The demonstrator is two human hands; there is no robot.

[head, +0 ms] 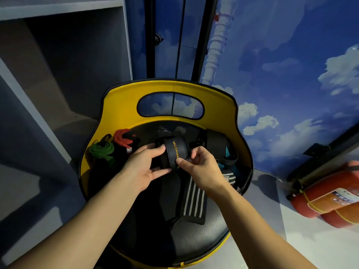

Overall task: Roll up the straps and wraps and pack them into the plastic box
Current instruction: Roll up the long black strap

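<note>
Both hands are busy over the yellow chair [124, 105], working a black strap [174, 152] with gold lettering into a roll just above the seat. The left hand [143, 166] cups the roll from the side, its fingers [155, 150] curled against the coil, while the right hand [202, 167] pinches the strap's loose end between thumb and forefinger. Most of the job looks undone: a striped wrap [194, 199] lies flat on the seat, a green strap [102, 151] and a red strap [123, 138] sit bunched at the left edge (rolled or merely crumpled, I cannot tell), and no plastic box is anywhere in sight.
</note>
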